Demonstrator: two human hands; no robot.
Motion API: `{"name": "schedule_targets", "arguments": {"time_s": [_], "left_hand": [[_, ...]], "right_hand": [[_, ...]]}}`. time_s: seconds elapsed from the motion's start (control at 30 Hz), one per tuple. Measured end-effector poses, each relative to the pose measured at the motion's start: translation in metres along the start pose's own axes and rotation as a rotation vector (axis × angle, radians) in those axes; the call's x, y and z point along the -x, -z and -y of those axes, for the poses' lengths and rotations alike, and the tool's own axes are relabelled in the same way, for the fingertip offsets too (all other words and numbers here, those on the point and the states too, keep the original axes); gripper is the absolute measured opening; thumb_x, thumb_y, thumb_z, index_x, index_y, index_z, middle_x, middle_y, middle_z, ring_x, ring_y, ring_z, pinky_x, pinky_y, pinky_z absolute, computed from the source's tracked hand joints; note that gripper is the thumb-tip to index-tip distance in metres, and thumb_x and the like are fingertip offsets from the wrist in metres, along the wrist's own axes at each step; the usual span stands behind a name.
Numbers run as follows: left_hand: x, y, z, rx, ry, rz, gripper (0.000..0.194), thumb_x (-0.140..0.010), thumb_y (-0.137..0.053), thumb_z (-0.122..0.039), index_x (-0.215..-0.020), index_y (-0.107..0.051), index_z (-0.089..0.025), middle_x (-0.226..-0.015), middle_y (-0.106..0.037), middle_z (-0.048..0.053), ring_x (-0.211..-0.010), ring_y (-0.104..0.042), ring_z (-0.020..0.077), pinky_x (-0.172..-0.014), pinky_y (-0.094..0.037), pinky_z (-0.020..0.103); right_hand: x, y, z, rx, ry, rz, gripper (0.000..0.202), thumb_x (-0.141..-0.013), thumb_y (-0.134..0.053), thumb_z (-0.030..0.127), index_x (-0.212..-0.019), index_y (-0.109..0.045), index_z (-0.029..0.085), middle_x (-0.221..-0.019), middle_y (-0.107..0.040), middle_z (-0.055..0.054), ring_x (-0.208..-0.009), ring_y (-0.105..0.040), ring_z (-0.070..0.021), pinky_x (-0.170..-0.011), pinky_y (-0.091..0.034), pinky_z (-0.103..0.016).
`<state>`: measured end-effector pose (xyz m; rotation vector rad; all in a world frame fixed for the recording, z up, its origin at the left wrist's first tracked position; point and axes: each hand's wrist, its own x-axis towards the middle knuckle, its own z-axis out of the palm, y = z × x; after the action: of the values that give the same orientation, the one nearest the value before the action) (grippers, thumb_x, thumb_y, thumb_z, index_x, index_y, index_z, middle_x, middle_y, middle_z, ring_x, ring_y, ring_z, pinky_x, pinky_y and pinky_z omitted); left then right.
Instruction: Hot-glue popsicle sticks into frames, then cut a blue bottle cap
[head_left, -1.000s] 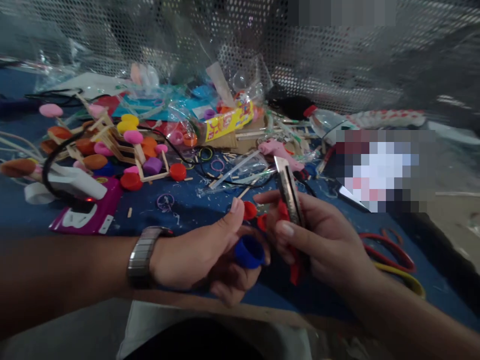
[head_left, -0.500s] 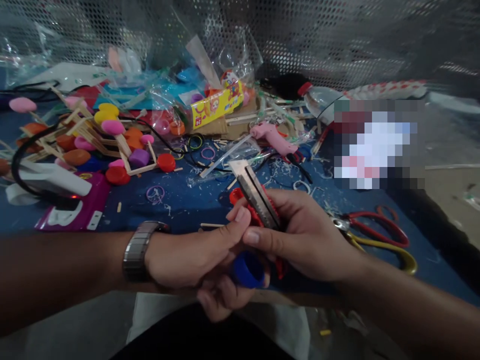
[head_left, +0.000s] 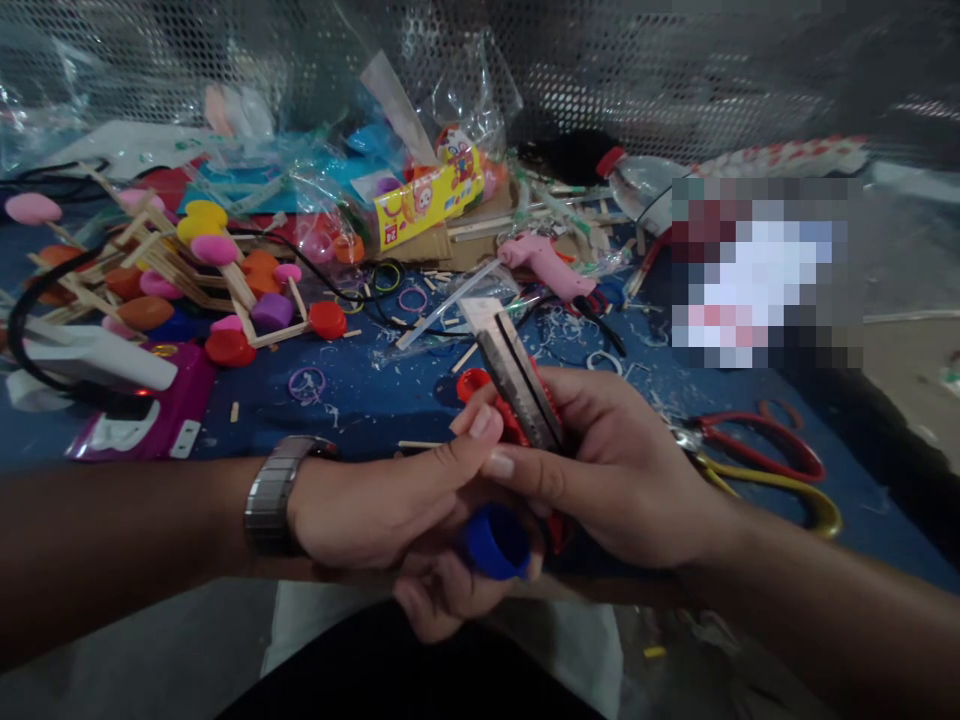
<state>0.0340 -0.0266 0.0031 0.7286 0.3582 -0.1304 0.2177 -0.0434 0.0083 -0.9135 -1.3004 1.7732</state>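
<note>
My right hand (head_left: 622, 470) is closed around a red utility knife (head_left: 525, 385), its metal blade end pointing up and away from me. In the curled fingers of my left hand (head_left: 397, 500) sits a blue bottle cap (head_left: 495, 542), its hollow side facing right. The left thumb and index finger meet the right thumb beside the knife. A red bottle cap (head_left: 472, 384) lies on the blue table just beyond my fingertips. Part of the knife's red handle is hidden behind the right hand.
Left stands a stick frame (head_left: 180, 260) with colourful caps, beside a purple power strip (head_left: 176, 400). A pink glue gun (head_left: 551, 268) lies behind my hands, with red-and-yellow-handled pliers (head_left: 765, 450) to the right. Plastic packaging (head_left: 427, 205) and a bottle (head_left: 641, 190) are at the back.
The view has shifted slightly, and the knife tip sits a little higher in it. Both hands keep the same grip on the knife and the blue cap.
</note>
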Motion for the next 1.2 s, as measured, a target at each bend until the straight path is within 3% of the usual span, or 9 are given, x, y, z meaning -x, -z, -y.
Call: {"name": "schedule_targets", "arguments": {"time_s": [0.37, 0.83, 1.03, 1.2], "left_hand": [[-0.0004, 0.0023, 0.0016, -0.032, 0.012, 0.025, 0.083, -0.078, -0.021, -0.101, -0.090, -0.046, -0.023, -0.063, -0.033, -0.005, -0.056, -0.023, 0.0131, -0.043, -0.028, 0.024], [-0.0011, 0.0031, 0.0008, 0.037, -0.009, 0.005, 0.080, -0.074, -0.039, -0.100, -0.087, -0.050, -0.023, -0.063, -0.035, -0.005, -0.055, -0.024, 0.0127, -0.042, -0.033, 0.024], [-0.0024, 0.0028, 0.0054, 0.069, -0.014, 0.005, 0.078, -0.077, -0.036, -0.099, -0.082, -0.048, -0.023, -0.062, -0.032, -0.005, -0.055, -0.023, 0.0118, -0.043, -0.033, 0.023], [-0.0023, 0.0010, 0.0069, 0.048, -0.042, 0.007, 0.075, -0.082, -0.028, -0.096, -0.077, -0.044, -0.023, -0.060, -0.029, -0.006, -0.054, -0.021, 0.0110, -0.044, -0.030, 0.023]], "right_hand": [[-0.0003, -0.0002, 0.0007, 0.066, 0.008, -0.013, 0.022, -0.086, -0.082, 0.038, -0.091, -0.071, 0.020, -0.065, -0.069, 0.004, -0.049, -0.064, -0.0101, -0.046, -0.057, -0.020], [-0.0002, -0.0004, -0.0005, 0.082, 0.005, -0.042, 0.023, -0.085, -0.082, 0.040, -0.091, -0.071, 0.021, -0.065, -0.069, 0.003, -0.048, -0.063, -0.0110, -0.042, -0.054, -0.021], [-0.0005, -0.0018, 0.0003, 0.040, 0.022, -0.011, 0.031, -0.074, -0.090, 0.026, -0.098, -0.071, 0.021, -0.070, -0.068, 0.004, -0.052, -0.060, -0.0096, -0.048, -0.054, -0.021], [-0.0028, -0.0052, 0.0005, -0.021, 0.005, 0.000, 0.033, -0.069, -0.093, 0.020, -0.091, -0.069, 0.020, -0.066, -0.064, 0.007, -0.049, -0.056, -0.0070, -0.049, -0.053, -0.020]]}}
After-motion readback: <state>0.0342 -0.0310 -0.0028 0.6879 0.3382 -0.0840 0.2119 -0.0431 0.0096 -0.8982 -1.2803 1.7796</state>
